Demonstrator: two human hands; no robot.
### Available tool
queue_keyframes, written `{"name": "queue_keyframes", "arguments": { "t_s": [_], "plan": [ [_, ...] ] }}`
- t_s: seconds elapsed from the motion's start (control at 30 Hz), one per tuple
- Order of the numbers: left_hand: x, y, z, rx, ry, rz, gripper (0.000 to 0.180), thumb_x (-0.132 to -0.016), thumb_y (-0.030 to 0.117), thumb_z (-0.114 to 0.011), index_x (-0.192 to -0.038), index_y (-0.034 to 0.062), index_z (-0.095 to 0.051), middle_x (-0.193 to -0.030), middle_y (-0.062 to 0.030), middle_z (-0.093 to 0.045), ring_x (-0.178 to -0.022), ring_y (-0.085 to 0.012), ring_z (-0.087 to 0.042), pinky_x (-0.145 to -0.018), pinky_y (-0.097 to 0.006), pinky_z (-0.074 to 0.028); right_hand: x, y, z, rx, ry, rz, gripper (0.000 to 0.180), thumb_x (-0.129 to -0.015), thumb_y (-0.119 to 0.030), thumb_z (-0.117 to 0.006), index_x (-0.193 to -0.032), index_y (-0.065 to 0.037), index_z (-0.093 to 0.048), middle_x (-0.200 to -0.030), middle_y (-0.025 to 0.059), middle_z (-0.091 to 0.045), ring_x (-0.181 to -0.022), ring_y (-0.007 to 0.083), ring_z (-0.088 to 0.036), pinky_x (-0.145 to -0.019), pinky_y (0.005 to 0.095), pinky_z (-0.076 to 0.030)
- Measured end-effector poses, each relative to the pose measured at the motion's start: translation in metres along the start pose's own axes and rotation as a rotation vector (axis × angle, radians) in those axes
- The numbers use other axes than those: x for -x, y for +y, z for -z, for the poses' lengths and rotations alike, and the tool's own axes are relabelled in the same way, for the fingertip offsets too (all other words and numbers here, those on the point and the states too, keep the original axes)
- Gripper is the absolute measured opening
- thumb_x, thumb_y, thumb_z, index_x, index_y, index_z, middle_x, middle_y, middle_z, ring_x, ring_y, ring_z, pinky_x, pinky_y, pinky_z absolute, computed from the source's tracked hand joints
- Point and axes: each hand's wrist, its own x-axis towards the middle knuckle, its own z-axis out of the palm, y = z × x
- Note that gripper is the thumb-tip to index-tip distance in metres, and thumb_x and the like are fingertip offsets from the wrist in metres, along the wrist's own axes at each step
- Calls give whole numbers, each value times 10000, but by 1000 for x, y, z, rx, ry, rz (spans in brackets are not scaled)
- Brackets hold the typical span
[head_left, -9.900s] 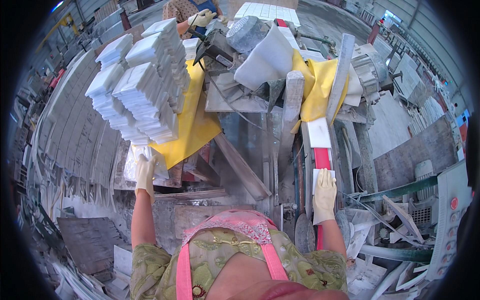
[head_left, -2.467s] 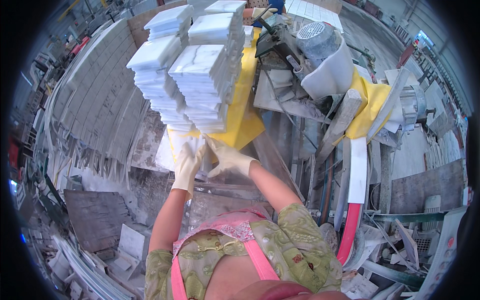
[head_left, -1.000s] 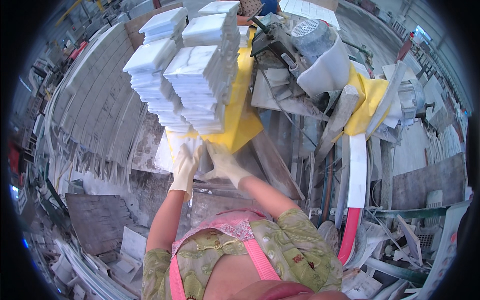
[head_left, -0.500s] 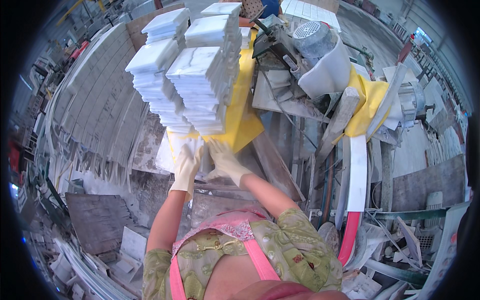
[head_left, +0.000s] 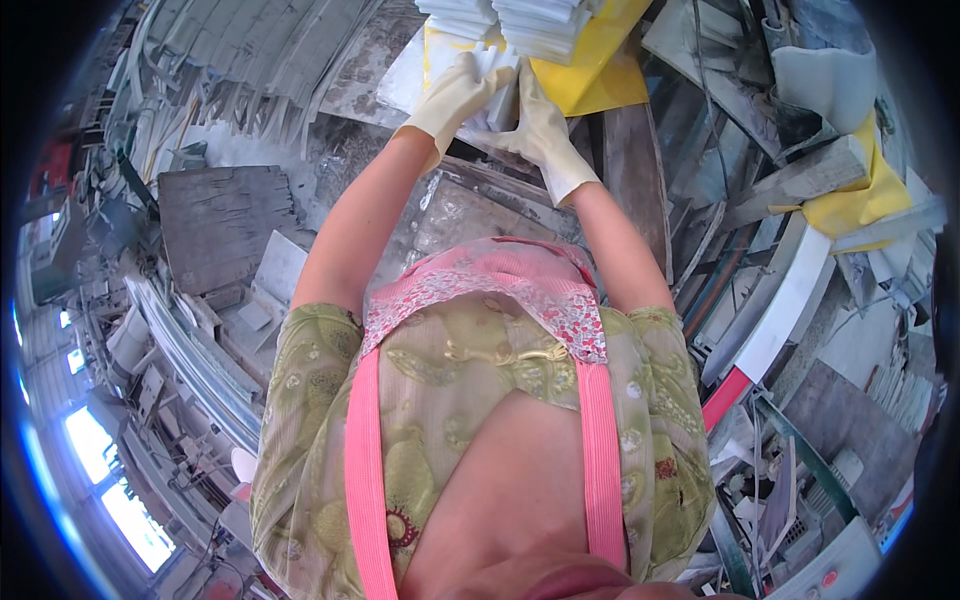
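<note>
Gloves [head_left: 437, 122] of thin cream-coloured rubber cover both hands, and we see the two bare forearms [head_left: 360, 225] stretched forward and leaning toward each other at the top. The left hand [head_left: 458, 98] has its fingers bent a little at the flat white stone pieces [head_left: 492, 62], with the thumb turned inward; we cannot tell if it grips them. The right hand [head_left: 545, 125] is open: its fingers point ahead along the right side of these pieces, and its thumb is spread toward the left hand. So the pieces are between the two hands, just in front of the stacks of thin white stone tiles [head_left: 540, 25]. Under these stacks we notice a smooth bright yellow sheet [head_left: 590, 75], which extends past their right side. Farther to the right, a long narrow grey track [head_left: 760, 303] carries a flat white strip [head_left: 788, 305], and nearer to the person its red belt [head_left: 725, 400] is uncovered. We see also a weathered grey board [head_left: 225, 220], well apart from the hands
</note>
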Motion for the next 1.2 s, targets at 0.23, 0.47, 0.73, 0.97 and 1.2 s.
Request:
{"name": "queue_keyframes", "arguments": {
  "t_s": [0.23,0.47,0.73,0.97,1.2],
  "plan": [
    [4,-7,-1,153,-28,-45,529,-991,426,-570,-1258,-30,-540,-1189,-231,-673,-1100,-298,-661,-889,-393,-512,0,4,-3,-20,26,-18,1433,-547,-553,-946,-1573,66,-161,-1544,262,-408,-1402,375,-460,-1168,404,-400],
    [-6,-13,-5,41,-23,-13,474,-1009,391,-539,-1273,-3,-539,-1230,-211,-665,-1134,-303,-653,-916,-388,-505,3,6,-10,-106,104,-11,1387,-516,-453,-988,-1561,45,-222,-1520,249,-442,-1384,374,-477,-1161,417,-413],
    [1,-10,-1,206,-83,-7,568,-1032,458,-493,-1362,-4,-498,-1302,-230,-628,-1189,-313,-625,-981,-387,-490,-1,-11,-4,-267,227,126,1315,-527,-386,-990,-1546,58,-288,-1475,247,-494,-1375,356,-500,-1163,415,-401],
    [1,-6,-2,473,-96,105,624,-1025,460,-520,-1406,-31,-462,-1329,-234,-634,-1202,-305,-639,-965,-380,-506,-13,-31,23,-611,295,166,1224,-550,-268,-965,-1541,45,-320,-1466,232,-495,-1398,353,-471,-1167,438,-382],
    [11,8,10,115,-114,75,662,-1010,511,-511,-1451,23,-440,-1359,-179,-609,-1265,-275,-569,-997,-372,-467,0,3,54,-392,332,115,1289,-521,-294,-976,-1566,16,-288,-1527,276,-421,-1428,383,-427,-1188,449,-378]
  ]
}}
